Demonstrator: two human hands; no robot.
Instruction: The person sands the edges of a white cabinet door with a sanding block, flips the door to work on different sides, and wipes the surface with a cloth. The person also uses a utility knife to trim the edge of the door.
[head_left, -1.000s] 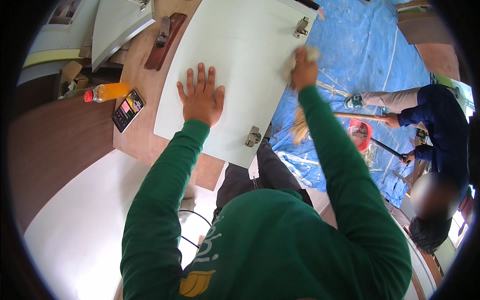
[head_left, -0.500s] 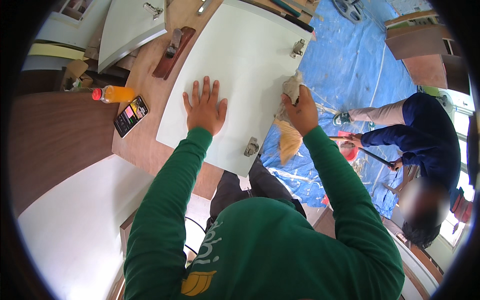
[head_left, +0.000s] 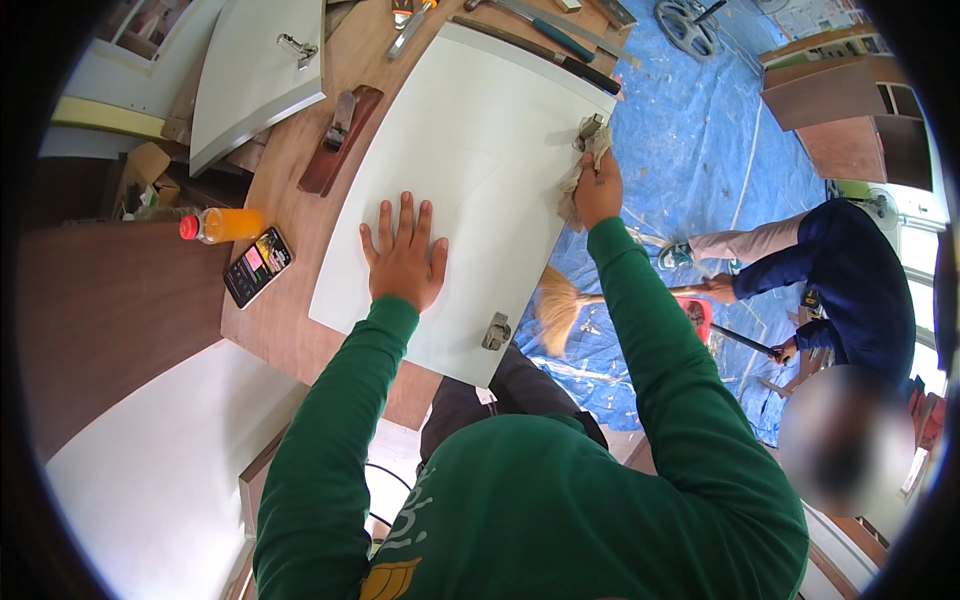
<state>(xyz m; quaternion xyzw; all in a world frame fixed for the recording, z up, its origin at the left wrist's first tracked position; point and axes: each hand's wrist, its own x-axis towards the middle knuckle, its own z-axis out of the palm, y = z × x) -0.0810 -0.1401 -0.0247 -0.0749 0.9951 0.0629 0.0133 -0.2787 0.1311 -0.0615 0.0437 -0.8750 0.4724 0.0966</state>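
A white cabinet door (head_left: pixel 478 190) lies flat on the wooden workbench. My left hand (head_left: pixel 404 258) rests on it palm down, fingers spread. At the door's right edge, my right hand (head_left: pixel 600 190) is closed on a crumpled greyish rag (head_left: pixel 570 200). The rag lies against the edge and reaches up to the upper metal hinge (head_left: pixel 590 128), covering part of it. A second hinge (head_left: pixel 496 331) is fixed near the door's lower right corner, closer to my body.
Left of the door are a wooden hand plane (head_left: pixel 340 140), a phone (head_left: pixel 259 267) and an orange drink bottle (head_left: pixel 224 225). Tools, including a hammer (head_left: pixel 545 28), lie beyond it. To the right, a person (head_left: pixel 850 270) holds a broom (head_left: pixel 562 308) and dustpan over a blue tarp (head_left: pixel 690 130).
My right hand has slid the rag along the edge, away from my body, to the upper hinge. My left hand stays flat on the door. The broom has shifted slightly.
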